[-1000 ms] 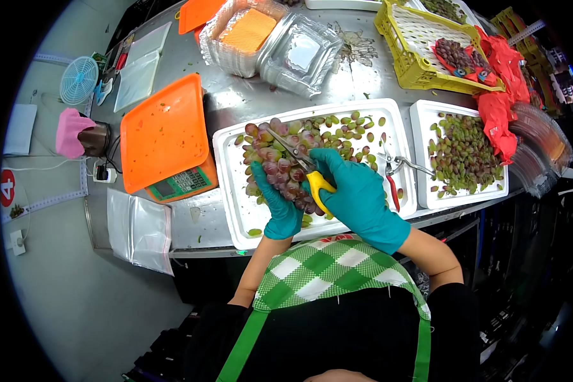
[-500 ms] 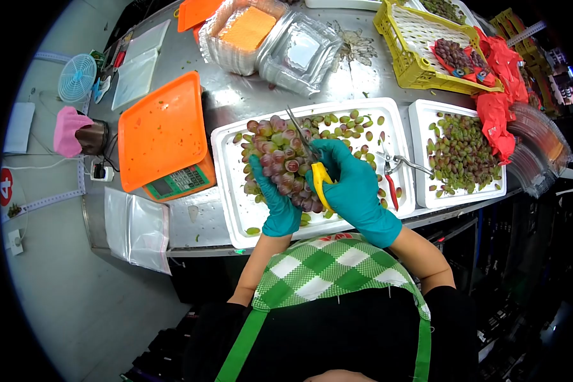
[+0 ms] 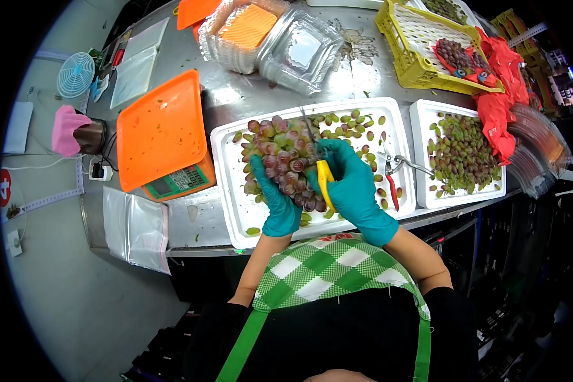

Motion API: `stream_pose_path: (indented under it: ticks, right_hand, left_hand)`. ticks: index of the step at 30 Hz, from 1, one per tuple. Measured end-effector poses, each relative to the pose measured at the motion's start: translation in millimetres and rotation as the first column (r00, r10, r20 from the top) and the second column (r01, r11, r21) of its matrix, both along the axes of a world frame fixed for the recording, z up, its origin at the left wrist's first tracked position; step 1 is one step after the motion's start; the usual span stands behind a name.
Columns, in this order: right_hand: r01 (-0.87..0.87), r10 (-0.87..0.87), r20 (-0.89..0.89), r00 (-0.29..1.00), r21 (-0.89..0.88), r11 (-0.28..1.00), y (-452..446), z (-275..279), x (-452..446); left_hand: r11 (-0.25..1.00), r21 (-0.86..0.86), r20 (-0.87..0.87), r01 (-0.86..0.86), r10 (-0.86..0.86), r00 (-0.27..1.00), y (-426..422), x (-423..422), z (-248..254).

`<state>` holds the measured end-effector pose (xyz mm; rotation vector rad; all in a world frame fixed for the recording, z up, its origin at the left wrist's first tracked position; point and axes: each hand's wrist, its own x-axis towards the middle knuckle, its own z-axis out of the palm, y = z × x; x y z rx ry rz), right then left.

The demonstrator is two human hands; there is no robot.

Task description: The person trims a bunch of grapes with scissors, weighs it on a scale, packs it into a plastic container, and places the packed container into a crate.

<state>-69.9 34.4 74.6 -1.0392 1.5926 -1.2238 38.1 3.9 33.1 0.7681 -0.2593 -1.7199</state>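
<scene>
A bunch of reddish-green grapes rests over the white tray, with my left hand, in a teal glove, closed around its lower left side. My right hand, gloved alike, grips yellow-handled scissors by their loops. The blades point up and away, lying along the right side of the bunch; whether they touch a stem I cannot tell. Loose green grapes are scattered on the tray. To the right of my right hand lie red-handled pruning shears on the tray.
An orange-topped scale stands left of the tray. At right is a second white tray full of loose grapes. Clear plastic boxes and a yellow crate sit farther back. Plastic bags lie at the front left edge.
The scissors have shifted slightly right and turned more upright, with my right hand moving a little along. My left hand and the bunch stay nearly in place.
</scene>
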Motion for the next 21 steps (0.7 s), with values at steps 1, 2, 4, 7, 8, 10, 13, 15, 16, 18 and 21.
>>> stream_pose_path:
  ticks: [1,2,4,7,8,10,13,15,16,18,21]
  right_hand:
    - [-0.003,0.003,0.039,0.999,0.008,1.0,0.6,0.3,-1.8]
    - [-0.028,0.027,0.012,1.0,0.028,0.999,1.6,8.5,-4.0]
    - [-0.07,0.072,-0.037,0.997,0.069,0.995,3.2,34.6,-9.3]
    - [-0.309,0.242,-0.482,0.842,-0.063,0.949,7.9,39.5,-40.4]
    - [-0.371,0.241,-0.581,0.778,-0.114,0.922,7.6,34.6,-50.6]
    - [-0.45,0.341,-0.769,0.54,0.078,0.89,13.3,44.2,-56.7]
    - [-0.475,0.406,-0.839,0.363,0.209,0.855,18.9,48.6,-57.6]
    - [-0.467,0.435,-0.849,0.301,0.266,0.843,19.1,61.4,-52.4]
    - [-0.471,0.444,-0.852,0.28,0.281,0.836,18.5,64.3,-51.5]
    - [-0.474,0.459,-0.856,0.237,0.31,0.824,18.1,68.0,-50.8]
    - [-0.496,0.471,-0.852,0.23,0.313,0.81,14.2,70.7,-49.6]
  left_hand:
    - [1.0,-0.002,-0.025,0.011,-0.011,1.0,-1.3,-0.1,-1.5]
    - [1.0,-0.003,-0.051,0.021,-0.021,0.998,-2.8,-0.7,-4.4]
    - [0.998,0.002,-0.147,0.055,-0.054,0.988,-7.0,2.0,-13.6]
    - [0.996,-0.008,-0.109,0.091,-0.092,0.99,-5.0,9.1,-24.8]
    - [0.996,-0.025,-0.118,0.086,-0.088,0.989,-3.4,11.9,-28.4]
    - [0.996,-0.054,-0.115,0.066,-0.072,0.991,-0.5,11.7,-28.7]
    - [0.996,-0.054,-0.127,0.073,-0.079,0.989,-3.6,10.9,-32.1]
    - [0.995,-0.073,-0.055,0.067,-0.072,0.996,-4.1,13.9,-39.7]
    - [0.997,-0.044,-0.049,0.064,-0.066,0.997,-1.8,12.7,-23.7]
    - [0.997,-0.039,-0.123,0.06,-0.064,0.99,-2.3,15.1,-25.5]
    - [0.999,-0.024,-0.155,0.044,-0.047,0.987,-0.9,15.6,-29.3]
